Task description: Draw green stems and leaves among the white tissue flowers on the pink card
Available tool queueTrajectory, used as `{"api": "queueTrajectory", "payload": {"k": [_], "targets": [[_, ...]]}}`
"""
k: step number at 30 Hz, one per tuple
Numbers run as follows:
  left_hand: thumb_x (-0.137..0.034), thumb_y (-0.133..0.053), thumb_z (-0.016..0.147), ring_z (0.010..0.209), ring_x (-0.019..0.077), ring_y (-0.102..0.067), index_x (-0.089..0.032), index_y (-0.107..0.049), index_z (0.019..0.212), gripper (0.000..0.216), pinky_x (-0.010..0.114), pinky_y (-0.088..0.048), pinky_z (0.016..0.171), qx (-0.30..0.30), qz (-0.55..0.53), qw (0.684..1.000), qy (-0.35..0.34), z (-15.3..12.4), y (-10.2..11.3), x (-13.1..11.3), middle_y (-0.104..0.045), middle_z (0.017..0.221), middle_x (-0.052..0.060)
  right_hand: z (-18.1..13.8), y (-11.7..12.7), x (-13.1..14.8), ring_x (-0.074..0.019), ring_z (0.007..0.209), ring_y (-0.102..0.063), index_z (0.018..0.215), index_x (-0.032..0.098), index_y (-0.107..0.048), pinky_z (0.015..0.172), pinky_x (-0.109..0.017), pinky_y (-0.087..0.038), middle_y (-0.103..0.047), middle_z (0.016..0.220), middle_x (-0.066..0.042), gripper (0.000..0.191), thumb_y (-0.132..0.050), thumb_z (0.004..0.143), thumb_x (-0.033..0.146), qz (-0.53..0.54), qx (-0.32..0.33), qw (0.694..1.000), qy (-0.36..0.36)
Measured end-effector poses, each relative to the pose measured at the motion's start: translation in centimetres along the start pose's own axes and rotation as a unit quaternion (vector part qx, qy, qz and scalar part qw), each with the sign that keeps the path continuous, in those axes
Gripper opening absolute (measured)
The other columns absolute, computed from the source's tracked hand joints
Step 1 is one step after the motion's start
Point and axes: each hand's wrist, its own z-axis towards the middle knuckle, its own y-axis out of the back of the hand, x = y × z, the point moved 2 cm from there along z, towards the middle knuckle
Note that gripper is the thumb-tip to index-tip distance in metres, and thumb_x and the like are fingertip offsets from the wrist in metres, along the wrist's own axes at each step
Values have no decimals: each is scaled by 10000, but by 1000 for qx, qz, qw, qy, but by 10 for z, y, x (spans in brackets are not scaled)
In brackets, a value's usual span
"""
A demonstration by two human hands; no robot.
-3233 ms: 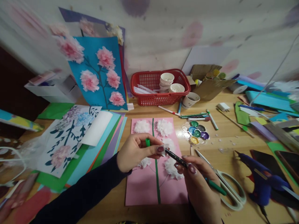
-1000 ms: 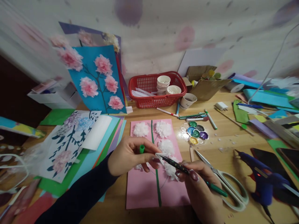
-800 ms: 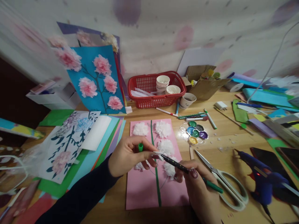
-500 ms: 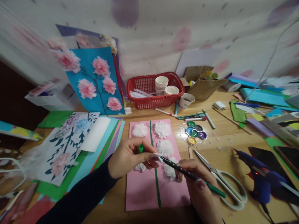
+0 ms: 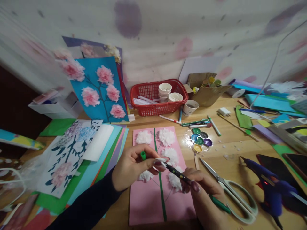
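My right hand [image 5: 203, 195] is closed around a marker pen [image 5: 177, 172] with a black, spotted barrel and a green end. Its tip points up and left to my left hand [image 5: 136, 166], whose thumb and fingers pinch a small white scrap of tissue [image 5: 160, 160]. A green pen cap [image 5: 143, 155] sticks up between the fingers of that same hand. The pen tip is at the scrap; whether they touch is hard to see. Below both hands lies a pink sheet [image 5: 146, 204] with a green painted stem [image 5: 162, 195] and several white tissue flowers [image 5: 166, 137], some partly hidden by the hands.
Scissors [image 5: 230, 188] and a blue glue gun [image 5: 266, 179] with a red light lie at right. Behind are a paint palette [image 5: 198, 139], markers [image 5: 214, 125], a paper cup [image 5: 190, 107] and a red basket [image 5: 153, 110]. Coloured sheets [image 5: 83, 179] and a blue flower picture [image 5: 96, 105] occupy the left.
The view has tilted slightly, so the table things sit lower in the picture. Both hands keep their holds, with the pen tip still at the white scrap.
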Motion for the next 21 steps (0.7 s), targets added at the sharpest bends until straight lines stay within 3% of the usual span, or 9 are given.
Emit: {"api": "queueTrajectory", "payload": {"k": [7,12,16,18,21], "targets": [[-421,-836,677,589,188,-724,-142,-596,741,374,208,-583,506,-74,36,996,-32,-3,25,-6,-748,693,68,-1,4,5,-147,631,-552,805,212,-689,582,-260,-445,-599,641,-20,135,-618,881,298,37,-13,998,40],[-462,-773,720,620,184,-715,-141,-598,818,378,228,-578,532,-101,114,988,-15,-15,44,-8,-745,742,83,-1,3,6,-152,631,-560,810,214,-699,576,-259,-456,-596,630,-22,121,-644,860,309,39,-19,998,41],[-551,-520,827,550,151,-650,-159,-557,905,402,244,-523,461,-117,328,937,-7,-13,72,1,-726,825,86,-5,5,8,-160,626,-609,866,224,-733,571,-262,-493,-653,677,-37,113,-680,829,317,38,-29,999,12],[-537,-461,835,438,127,-565,-174,-543,870,374,230,-435,387,-121,390,913,5,-9,90,11,-701,743,49,-6,11,8,-179,675,-655,936,241,-750,622,-284,-530,-712,786,-59,146,-669,835,310,32,-50,998,-20],[-431,-433,847,370,121,-500,-190,-557,844,271,231,-395,422,-130,461,877,20,-2,112,25,-649,596,-15,3,20,13,-220,782,-681,1004,237,-749,699,-323,-550,-736,881,-91,212,-643,850,337,11,-45,998,-43]]}}
